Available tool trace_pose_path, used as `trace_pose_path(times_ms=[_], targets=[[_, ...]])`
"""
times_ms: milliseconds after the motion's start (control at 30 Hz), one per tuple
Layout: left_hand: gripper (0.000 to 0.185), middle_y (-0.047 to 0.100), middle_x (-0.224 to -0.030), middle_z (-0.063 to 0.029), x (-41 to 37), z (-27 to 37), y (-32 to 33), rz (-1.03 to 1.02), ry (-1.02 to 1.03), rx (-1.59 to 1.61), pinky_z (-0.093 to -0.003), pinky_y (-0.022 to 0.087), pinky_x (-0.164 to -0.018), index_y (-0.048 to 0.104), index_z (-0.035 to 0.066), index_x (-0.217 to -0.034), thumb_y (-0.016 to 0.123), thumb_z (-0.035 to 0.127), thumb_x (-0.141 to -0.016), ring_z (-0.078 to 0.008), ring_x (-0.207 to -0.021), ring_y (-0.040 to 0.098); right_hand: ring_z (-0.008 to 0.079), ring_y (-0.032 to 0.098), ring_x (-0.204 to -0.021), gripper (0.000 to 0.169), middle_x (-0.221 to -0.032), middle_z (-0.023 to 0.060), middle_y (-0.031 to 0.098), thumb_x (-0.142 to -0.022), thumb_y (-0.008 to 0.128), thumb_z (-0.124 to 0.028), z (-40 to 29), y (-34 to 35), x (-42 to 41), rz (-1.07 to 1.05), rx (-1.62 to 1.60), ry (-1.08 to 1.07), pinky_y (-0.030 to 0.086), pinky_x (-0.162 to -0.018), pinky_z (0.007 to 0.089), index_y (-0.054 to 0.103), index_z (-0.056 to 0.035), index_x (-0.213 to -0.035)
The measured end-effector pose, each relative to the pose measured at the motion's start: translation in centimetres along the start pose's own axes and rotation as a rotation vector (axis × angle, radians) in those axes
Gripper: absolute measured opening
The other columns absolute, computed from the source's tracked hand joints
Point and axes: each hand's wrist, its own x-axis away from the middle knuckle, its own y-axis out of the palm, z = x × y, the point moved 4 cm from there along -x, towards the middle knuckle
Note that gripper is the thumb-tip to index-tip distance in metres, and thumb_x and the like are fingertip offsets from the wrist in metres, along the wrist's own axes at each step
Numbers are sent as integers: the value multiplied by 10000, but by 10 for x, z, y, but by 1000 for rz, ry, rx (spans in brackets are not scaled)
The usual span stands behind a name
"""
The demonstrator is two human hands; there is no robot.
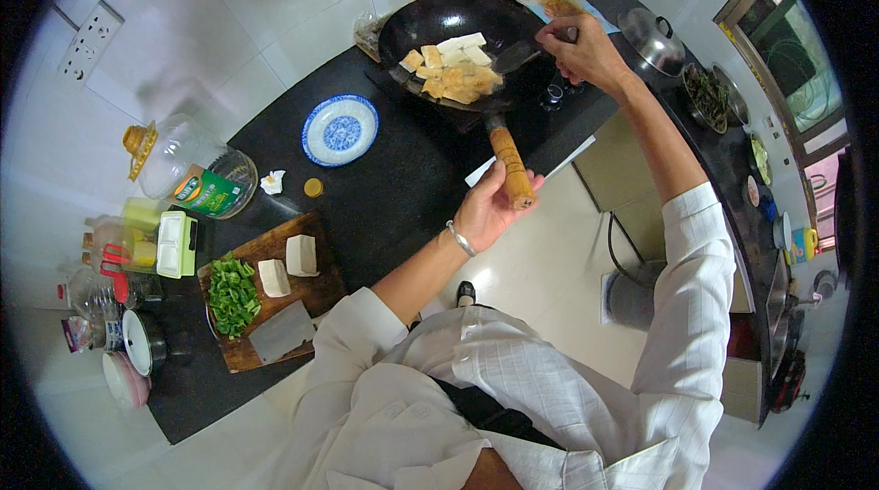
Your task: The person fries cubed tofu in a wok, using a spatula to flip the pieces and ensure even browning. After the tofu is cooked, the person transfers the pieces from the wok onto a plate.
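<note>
A dark wok (412, 30) sits at the back of the black counter and holds tofu pieces (460, 78), some white and some browned. My left hand (491, 205) grips the wok's wooden handle (509, 164) near its end, thumb on top. Above the wok's right rim, my right hand (584, 54) is closed around the handle of a spatula (516, 57). The spatula's dark blade lies inside the wok, right beside the tofu. What heats the wok is mostly hidden beneath it.
Left of the wok are a blue-and-white plate (341, 131), a large oil bottle (199, 174) and a cutting board (326, 277) with chopped greens (233, 294), two tofu blocks (301, 256) and a cleaver (281, 332). To the right are a metal lid (651, 40) and a bowl of dark greens (706, 98).
</note>
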Motion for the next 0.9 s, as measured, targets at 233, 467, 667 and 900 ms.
trace_pose_path(times_ms=[233, 467, 667, 900], targets=[[297, 497, -967, -128, -2, 33, 2, 82, 71, -54, -347, 486, -698, 375, 84, -1125, 529, 127, -874, -197, -797, 537, 81, 487, -441, 205, -557, 22, 522, -854, 563, -176, 32, -25, -14, -45, -56, -5, 419, -394, 217, 630, -11, -957], [339, 486, -903, -118, 41, 125, -29, 105, -65, -186, -193, 450, -528, 338, -37, -1118, 485, 172, -895, -106, -668, 492, 90, 534, -472, 208, -585, 43, 571, -823, 592, -178, 46, -53, -12, -37, -84, 10, 453, -411, 230, 632, -23, -955], [377, 499, -890, -154, 57, 179, -40, 123, -101, -193, -179, 463, -483, 322, -69, -1144, 491, 144, -882, -107, -643, 501, 100, 572, -509, 231, -623, 50, 592, -806, 620, -209, 53, -61, -19, -94, -91, 26, 481, -434, 232, 638, -32, -954], [477, 533, -1024, -236, 64, 176, -26, 101, -45, -304, -186, 512, -508, 265, -55, -1282, 453, 171, -907, -133, -665, 572, 97, 552, -501, 230, -630, 38, 581, -822, 604, -210, 65, -51, -21, -138, -231, 21, 470, -435, 227, 635, -24, -953]])
